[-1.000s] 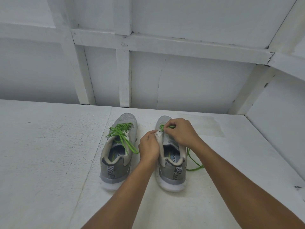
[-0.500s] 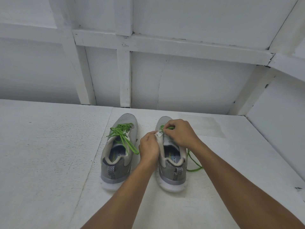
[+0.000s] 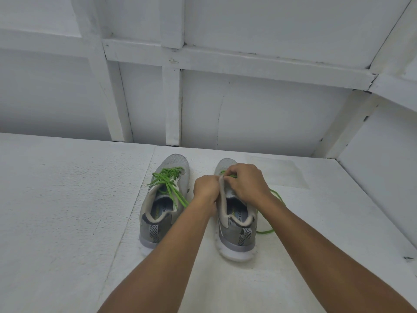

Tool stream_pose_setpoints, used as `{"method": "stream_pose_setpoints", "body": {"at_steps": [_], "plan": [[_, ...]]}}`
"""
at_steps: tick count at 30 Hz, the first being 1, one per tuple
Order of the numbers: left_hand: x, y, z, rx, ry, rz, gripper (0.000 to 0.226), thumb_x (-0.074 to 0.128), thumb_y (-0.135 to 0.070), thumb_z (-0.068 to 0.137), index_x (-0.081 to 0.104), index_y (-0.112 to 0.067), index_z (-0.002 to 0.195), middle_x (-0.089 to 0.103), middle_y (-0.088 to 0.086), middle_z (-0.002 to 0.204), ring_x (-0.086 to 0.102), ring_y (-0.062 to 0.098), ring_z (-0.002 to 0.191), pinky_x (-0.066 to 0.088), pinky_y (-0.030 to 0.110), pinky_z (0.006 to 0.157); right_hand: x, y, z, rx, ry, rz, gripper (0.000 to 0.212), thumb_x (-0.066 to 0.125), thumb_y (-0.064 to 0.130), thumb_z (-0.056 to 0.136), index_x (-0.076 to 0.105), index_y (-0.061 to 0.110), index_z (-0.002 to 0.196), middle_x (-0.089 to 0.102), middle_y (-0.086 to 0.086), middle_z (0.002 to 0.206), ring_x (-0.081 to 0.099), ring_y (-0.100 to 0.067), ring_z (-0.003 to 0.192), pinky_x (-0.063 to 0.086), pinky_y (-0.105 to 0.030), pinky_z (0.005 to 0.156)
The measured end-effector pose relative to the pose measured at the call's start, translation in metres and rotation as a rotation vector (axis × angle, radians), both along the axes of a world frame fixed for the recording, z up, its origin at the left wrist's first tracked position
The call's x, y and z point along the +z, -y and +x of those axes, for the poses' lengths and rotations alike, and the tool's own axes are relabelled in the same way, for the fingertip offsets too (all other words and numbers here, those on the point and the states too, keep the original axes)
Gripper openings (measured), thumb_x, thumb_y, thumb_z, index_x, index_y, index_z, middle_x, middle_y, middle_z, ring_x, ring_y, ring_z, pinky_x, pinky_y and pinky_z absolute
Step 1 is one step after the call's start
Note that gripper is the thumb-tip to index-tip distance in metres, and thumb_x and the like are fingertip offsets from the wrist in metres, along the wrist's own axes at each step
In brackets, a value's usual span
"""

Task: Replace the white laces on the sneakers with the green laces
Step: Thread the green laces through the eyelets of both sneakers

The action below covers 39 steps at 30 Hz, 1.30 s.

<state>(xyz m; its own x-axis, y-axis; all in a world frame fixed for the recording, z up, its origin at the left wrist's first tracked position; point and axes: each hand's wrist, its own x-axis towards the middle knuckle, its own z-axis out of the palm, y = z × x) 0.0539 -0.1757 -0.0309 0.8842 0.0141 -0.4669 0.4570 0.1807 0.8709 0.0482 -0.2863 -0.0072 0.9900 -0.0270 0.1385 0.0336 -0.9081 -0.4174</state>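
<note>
My left hand [image 3: 206, 188] pinches the right sneaker [image 3: 235, 213]'s eyelet edge; my right hand [image 3: 247, 184] is closed around the green lace [image 3: 274, 213]. Best to steady the flap and feed the tip straight through. The left sneaker [image 3: 163, 199] looks laced.

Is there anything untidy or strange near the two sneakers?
Only the green lace of the right sneaker: a loose loop trails onto the white surface on its right side. The left sneaker is already laced.
</note>
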Motion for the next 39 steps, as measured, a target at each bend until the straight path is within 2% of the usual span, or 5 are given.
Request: {"method": "stream_pose_setpoints", "body": {"at_steps": [5, 11, 21, 30, 39], "plan": [[0.02, -0.005, 0.024, 0.215, 0.06, -0.001, 0.023, 0.043, -0.013, 0.098, 0.057, -0.007, 0.115, 0.063, 0.008, 0.109, 0.062, 0.022, 0.097, 0.046, 0.02, 0.064, -0.008, 0.007, -0.007, -0.039, -0.015, -0.001, 0.021, 0.061, 0.036, 0.092, 0.069, 0.029, 0.11, 0.068, 0.004, 0.112, 0.055, -0.023, 0.108, 0.04, -0.04, 0.09], [0.131, -0.078, 0.07, 0.571, 0.41, -0.589, 0.018, 0.032, -0.005, 0.099, 0.049, -0.009, 0.094, 0.053, 0.003, 0.067, 0.055, 0.011, 0.045, 0.043, 0.022, 0.045, -0.007, 0.025, -0.045, -0.194, 0.074, 0.235, 0.056, 0.073, 0.037, 0.082, 0.051, 0.025, 0.133, 0.048, 0.0, 0.134, 0.04, -0.023, 0.125, 0.038, -0.045, 0.103], [0.057, -0.019, 0.033, -1.048, 0.444, 1.457, 0.027, 0.058, -0.01, 0.091, 0.048, -0.01, 0.065, 0.051, 0.003, 0.068, 0.046, 0.017, 0.057, 0.04, 0.026, 0.055, -0.021, 0.018, -0.075, -0.349, 0.071, 0.602, 0.03, 0.071, 0.038, 0.086, 0.055, 0.019, 0.104, 0.058, 0.002, 0.108, 0.055, -0.003, 0.086, 0.042, -0.024, 0.072], [0.146, -0.091, 0.095, -0.287, 0.614, 1.405, 0.032, 0.043, -0.012, 0.09, 0.06, 0.001, 0.113, 0.062, 0.022, 0.118, 0.057, 0.038, 0.107, 0.045, 0.036, 0.083, -0.027, 0.015, -0.078, -0.378, 0.088, 0.694, 0.017, 0.07, 0.03, 0.088, 0.059, 0.017, 0.094, 0.063, 0.004, 0.099, 0.058, 0.002, 0.082, 0.042, -0.017, 0.063], [0.054, -0.021, 0.032, -0.977, 0.594, 1.496, 0.031, 0.05, -0.011, 0.092, 0.056, -0.006, 0.122, 0.058, 0.016, 0.121, 0.059, 0.031, 0.105, 0.047, 0.034, 0.075, -0.027, 0.014, -0.077, -0.383, 0.071, 0.715, 0.018, 0.069, 0.031, 0.089, 0.061, 0.016, 0.095, 0.064, 0.005, 0.096, 0.059, 0.0, 0.082, 0.042, -0.018, 0.061]]}}
